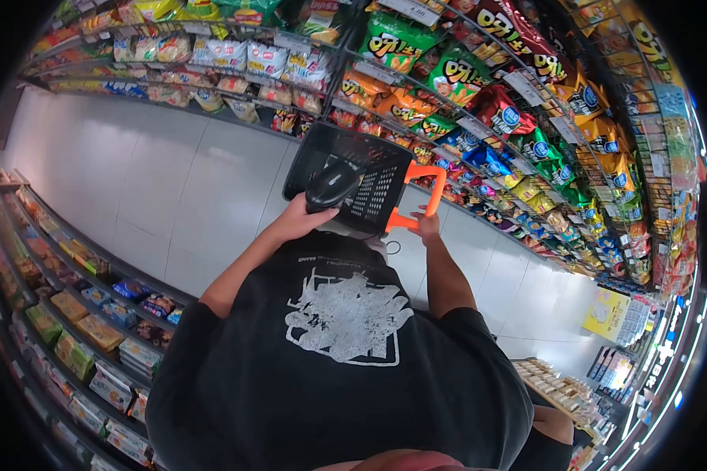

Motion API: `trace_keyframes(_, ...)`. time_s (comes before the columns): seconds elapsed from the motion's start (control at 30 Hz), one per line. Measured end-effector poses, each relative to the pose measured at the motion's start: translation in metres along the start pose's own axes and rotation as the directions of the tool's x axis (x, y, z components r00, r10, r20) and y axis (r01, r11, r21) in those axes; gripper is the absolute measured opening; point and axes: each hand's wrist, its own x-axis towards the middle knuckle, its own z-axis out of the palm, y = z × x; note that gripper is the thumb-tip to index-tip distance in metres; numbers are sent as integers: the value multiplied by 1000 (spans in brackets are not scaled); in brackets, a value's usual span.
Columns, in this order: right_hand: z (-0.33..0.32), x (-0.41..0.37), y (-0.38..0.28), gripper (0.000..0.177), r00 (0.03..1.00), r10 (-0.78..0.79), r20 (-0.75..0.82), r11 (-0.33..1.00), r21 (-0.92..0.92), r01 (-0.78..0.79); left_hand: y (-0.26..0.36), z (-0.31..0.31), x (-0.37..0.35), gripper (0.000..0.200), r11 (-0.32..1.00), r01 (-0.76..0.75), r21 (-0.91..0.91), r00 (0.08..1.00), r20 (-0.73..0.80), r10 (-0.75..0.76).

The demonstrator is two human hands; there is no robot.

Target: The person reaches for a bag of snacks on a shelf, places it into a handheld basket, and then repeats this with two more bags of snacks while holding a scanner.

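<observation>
My left hand (pixel 298 218) is closed on a black rounded device (pixel 334 185), held against the near rim of a black mesh shopping basket (pixel 379 188). My right hand (pixel 426 226) grips the lower end of the basket's orange handle (pixel 430 187). The basket hangs in front of my chest, above my black T-shirt with a white print (pixel 346 318). I cannot see inside the basket. Both forearms reach forward from the shirt sleeves.
I stand in a shop aisle with a pale tiled floor (pixel 173 180). Shelves of snack bags (pixel 479 102) run along the right and far side. Low shelves with boxed sweets (pixel 78 314) line the left. A display of goods (pixel 562 388) stands at the lower right.
</observation>
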Motion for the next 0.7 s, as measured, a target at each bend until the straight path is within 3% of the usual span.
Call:
trace_keyframes(0.2,-14,8,-2,35,1000,10,10,1000,9,-10,8,12,13,28,999,-3,-40,999,34,4)
trace_keyframes(0.53,-51,36,-8,34,978,189,87,982,9,-190,-9,26,40,28,995,-7,-102,999,37,11)
trace_keyframes(0.63,-53,43,-10,34,974,186,131,982,19,-190,0,24,43,28,999,49,-18,997,54,-48)
trace_keyframes(0.7,-47,39,-13,31,982,137,130,991,-12,-136,11,28,43,28,996,37,-82,999,29,-35)
